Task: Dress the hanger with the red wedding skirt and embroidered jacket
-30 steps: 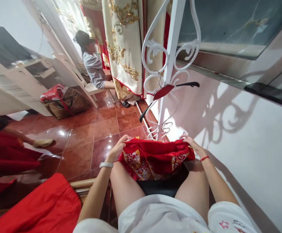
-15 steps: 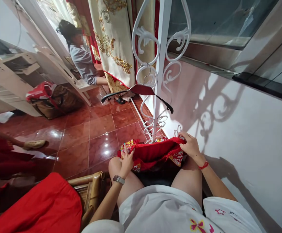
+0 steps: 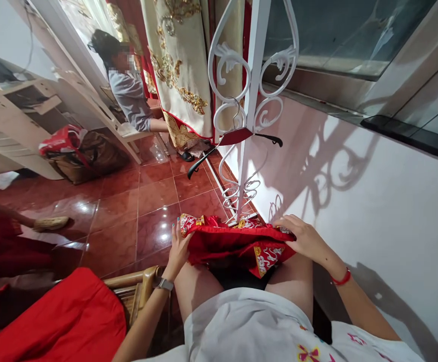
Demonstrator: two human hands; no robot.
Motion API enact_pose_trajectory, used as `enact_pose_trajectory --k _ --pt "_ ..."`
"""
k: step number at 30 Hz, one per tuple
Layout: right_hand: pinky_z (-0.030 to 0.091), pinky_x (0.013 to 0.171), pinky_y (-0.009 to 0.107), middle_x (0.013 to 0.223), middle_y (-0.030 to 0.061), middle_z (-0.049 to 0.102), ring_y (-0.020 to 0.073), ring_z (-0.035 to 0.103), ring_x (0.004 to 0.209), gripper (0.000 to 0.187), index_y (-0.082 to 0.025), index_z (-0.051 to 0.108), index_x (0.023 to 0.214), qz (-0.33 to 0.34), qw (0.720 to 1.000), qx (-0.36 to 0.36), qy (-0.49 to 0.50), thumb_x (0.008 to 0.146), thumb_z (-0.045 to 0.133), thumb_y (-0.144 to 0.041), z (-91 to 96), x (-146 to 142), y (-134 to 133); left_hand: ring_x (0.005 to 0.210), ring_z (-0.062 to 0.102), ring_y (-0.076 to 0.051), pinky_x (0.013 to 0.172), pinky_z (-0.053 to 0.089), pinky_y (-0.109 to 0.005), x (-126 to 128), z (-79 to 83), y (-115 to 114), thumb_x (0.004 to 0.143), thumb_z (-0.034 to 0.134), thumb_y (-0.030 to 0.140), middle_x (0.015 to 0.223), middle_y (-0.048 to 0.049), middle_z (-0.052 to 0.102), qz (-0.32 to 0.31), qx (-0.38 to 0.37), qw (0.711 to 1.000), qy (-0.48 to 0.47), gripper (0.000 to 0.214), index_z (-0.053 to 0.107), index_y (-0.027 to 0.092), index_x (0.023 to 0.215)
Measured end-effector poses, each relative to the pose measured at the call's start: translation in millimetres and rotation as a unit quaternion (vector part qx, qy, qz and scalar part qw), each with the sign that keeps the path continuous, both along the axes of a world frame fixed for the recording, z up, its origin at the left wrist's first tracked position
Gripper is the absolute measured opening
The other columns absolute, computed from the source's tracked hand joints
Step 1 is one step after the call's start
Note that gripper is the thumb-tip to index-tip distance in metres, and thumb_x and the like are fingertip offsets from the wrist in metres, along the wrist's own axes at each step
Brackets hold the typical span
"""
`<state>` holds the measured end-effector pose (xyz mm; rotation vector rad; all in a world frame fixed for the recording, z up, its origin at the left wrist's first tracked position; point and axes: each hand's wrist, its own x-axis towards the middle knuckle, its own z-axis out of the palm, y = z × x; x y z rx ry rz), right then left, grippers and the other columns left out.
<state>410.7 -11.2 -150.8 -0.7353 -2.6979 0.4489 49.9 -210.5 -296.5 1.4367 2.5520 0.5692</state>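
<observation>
Across my knees lies a red embroidered garment (image 3: pixel 219 241), its top edge stretched between my hands. My left hand (image 3: pixel 179 249) grips its left end, thumb on the near side and fingers over the far side. At the other end my right hand (image 3: pixel 303 239) is closed on the cloth, with the fingertips partly hidden behind it. White and gold embroidery shows at the left end and on a folded corner in front. A black hanger (image 3: pixel 236 136) with a dark red middle hangs just beyond the garment on a white scrolled metal rack (image 3: pixel 251 90).
Another red cloth (image 3: pixel 64 322) is draped over a bamboo chair (image 3: pixel 143 286) on my left. Ahead, cream and gold clothing (image 3: pixel 181 65) hangs beside a seated person (image 3: pixel 128 95). A brown bag (image 3: pixel 98 156) rests on the tiled floor. The white wall (image 3: pixel 400 211) stands close on my right.
My hands have moved apart, the left one leftward and the right one rightward, pulling the garment's edge wider and straighter. The hanger has swung round and shifted right.
</observation>
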Motion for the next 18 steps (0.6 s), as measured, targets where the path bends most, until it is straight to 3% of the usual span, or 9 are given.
enact_pose_trajectory --k 3,6,9,12,15,18 --pt "0.053 0.084 0.036 0.106 0.0058 0.062 0.0228 0.059 0.1 0.053 -0.027 0.064 0.107 0.039 0.999 0.003 -0.033 0.067 0.047 0.003 -17.1 -1.0 4.8 0.148 0.021 -0.045 0.108 0.042 -0.057 -6.5 0.9 -7.5 0.06 0.052 -0.003 0.163 -0.0152 0.012 0.004 -0.006 1.0 0.007 0.081 0.055 0.022 0.137" --pt "0.05 0.095 0.043 0.125 0.008 0.057 0.0256 0.055 0.114 0.06 -0.027 0.065 0.108 0.034 0.999 0.02 -0.032 0.065 0.042 0.008 -27.8 -6.7 7.8 0.133 0.048 -0.043 0.092 0.056 -0.049 1.7 6.2 4.3 0.066 0.052 0.003 0.161 -0.016 0.012 0.061 -0.032 0.997 -0.024 0.084 0.043 0.023 0.148" --pt "0.053 0.088 0.039 0.121 0.0068 0.058 0.022 0.059 0.106 0.058 -0.026 0.066 0.103 0.07 0.995 -0.027 -0.059 0.066 0.038 0.01 -33.7 -8.6 11.5 0.108 0.066 -0.034 0.086 0.058 -0.046 9.4 11.1 23.2 0.073 0.051 0.01 0.153 -0.0158 0.024 0.094 -0.041 0.993 -0.059 0.08 0.038 0.026 0.15" --pt "0.052 0.087 0.033 0.127 0.0053 0.056 0.0189 0.06 0.108 0.054 -0.025 0.066 0.094 0.123 0.984 -0.088 -0.094 0.066 0.039 0.012 -41.5 -3.4 11.3 0.097 0.069 -0.028 0.091 0.056 -0.045 9.3 14.7 38.2 0.075 0.055 0.017 0.142 -0.0159 0.034 0.106 -0.003 0.991 -0.087 0.076 0.038 0.022 0.149" --pt "0.051 0.085 0.032 0.135 0.0061 0.054 0.021 0.059 0.112 0.052 -0.026 0.069 0.096 0.08 0.986 -0.092 -0.113 0.067 0.045 0.01 -59.1 6.0 8.9 0.097 0.067 -0.026 0.09 0.056 -0.042 3.8 20.2 47.8 0.07 0.059 0.013 0.136 -0.016 0.037 0.086 0.004 0.992 -0.097 0.081 0.04 0.019 0.148" --pt "0.051 0.08 0.029 0.115 0.0083 0.064 0.0202 0.063 0.095 0.059 -0.026 0.069 0.113 0.006 0.99 -0.095 -0.101 0.067 0.052 0.005 -85.4 11.2 16.2 0.097 0.067 -0.026 0.087 0.057 -0.04 -3.5 31.3 55.6 0.066 0.054 0.004 0.139 -0.0174 0.036 0.044 -0.042 0.996 -0.07 0.084 0.042 0.02 0.147"
